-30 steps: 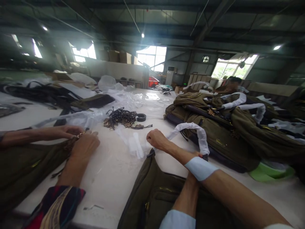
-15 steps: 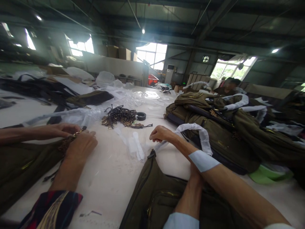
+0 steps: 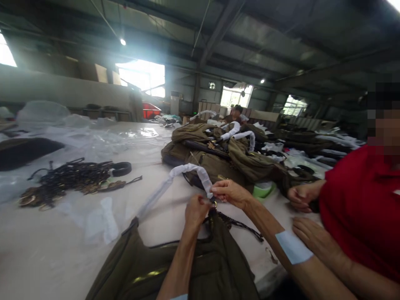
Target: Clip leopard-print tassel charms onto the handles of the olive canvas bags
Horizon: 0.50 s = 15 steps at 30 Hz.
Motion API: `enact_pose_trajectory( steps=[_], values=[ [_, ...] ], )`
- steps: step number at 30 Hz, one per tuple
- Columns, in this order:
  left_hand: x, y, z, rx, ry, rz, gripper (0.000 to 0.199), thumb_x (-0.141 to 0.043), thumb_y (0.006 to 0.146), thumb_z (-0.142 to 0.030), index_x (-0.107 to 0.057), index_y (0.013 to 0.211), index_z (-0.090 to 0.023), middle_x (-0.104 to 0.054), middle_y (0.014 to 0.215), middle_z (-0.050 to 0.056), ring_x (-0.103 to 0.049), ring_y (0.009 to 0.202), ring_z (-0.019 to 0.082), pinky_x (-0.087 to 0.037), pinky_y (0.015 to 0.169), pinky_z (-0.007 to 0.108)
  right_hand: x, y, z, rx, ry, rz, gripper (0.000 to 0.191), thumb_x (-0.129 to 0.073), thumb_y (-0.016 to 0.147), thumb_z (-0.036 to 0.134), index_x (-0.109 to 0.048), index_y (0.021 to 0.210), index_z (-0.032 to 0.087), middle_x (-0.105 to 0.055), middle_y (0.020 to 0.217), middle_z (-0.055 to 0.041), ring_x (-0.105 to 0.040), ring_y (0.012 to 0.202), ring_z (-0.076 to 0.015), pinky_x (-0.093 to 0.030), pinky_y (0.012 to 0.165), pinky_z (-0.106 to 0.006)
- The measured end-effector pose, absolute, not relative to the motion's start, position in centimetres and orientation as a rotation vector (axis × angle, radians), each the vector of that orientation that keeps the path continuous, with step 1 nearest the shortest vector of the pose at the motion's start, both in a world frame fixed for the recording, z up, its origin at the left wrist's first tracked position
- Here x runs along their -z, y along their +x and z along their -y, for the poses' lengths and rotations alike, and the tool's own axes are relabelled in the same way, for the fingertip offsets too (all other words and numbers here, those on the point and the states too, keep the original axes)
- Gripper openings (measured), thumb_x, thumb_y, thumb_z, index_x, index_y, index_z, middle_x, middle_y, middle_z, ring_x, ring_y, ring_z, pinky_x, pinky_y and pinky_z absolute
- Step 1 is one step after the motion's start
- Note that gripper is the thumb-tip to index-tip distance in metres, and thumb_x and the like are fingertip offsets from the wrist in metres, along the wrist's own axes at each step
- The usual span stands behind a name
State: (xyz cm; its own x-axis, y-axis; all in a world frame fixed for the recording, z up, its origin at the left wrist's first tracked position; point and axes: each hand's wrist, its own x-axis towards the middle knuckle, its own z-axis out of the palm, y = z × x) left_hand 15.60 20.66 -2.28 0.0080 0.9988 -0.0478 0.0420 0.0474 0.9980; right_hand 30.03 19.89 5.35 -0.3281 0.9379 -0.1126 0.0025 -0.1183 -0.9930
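Observation:
An olive bag (image 3: 218, 258) lies in front of me, its arched handle (image 3: 187, 167) wrapped in white material. My left hand (image 3: 196, 211) is closed at the handle's lower right end, beside a gold-coloured ring (image 3: 215, 204); its fingertips are slightly blurred. From the right, my right hand (image 3: 230, 193) pinches the wrapped handle just above that ring. A black braided cord (image 3: 242, 227) hangs from the bag's right strap end and lies across the table. Light-blue bands show on my forearms.
Black cords with brown pieces (image 3: 75, 177) lie piled at left beside a black tape roll (image 3: 121, 168). White strips (image 3: 108, 218) lie nearer. Olive bags (image 3: 215, 164) are stacked beyond my hands. At right, a person in red (image 3: 350, 204) has both hands by the table.
The view has swung right. My hands, crossed with the left hidden before, are now together at the handle's right end. The neighbour's hands at left have left view; a person in red appears at right.

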Motion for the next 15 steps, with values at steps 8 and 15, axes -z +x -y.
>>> enact_pose_trajectory(
  steps=[8,15],
  values=[
    [0.2,16.3,-19.6,-1.229,1.123,-1.043,0.044,-0.073,0.058,-0.043,-0.071,0.092,-0.015,-0.064,0.073,0.002,-0.046,0.059,0.010,-0.037,0.057,0.024,-1.2,34.6,-17.6,-1.609,-1.118,1.307,0.033,-0.080,0.058,0.036,-0.066,0.071,0.010,-0.054,0.053,0.0030,-0.044,0.043,-0.0028,-0.033,0.040,-0.015],
    [0.0,16.3,-19.8,-1.353,1.101,-0.954,0.033,-0.074,0.059,-0.039,-0.073,0.082,-0.015,-0.061,0.066,0.000,-0.041,0.057,0.008,-0.034,0.057,0.022,0.4,34.1,-17.0,-1.625,-1.190,1.414,0.033,-0.078,0.058,0.039,-0.066,0.068,0.010,-0.054,0.052,0.0014,-0.041,0.043,-0.0038,-0.030,0.038,-0.016]
  ],
)
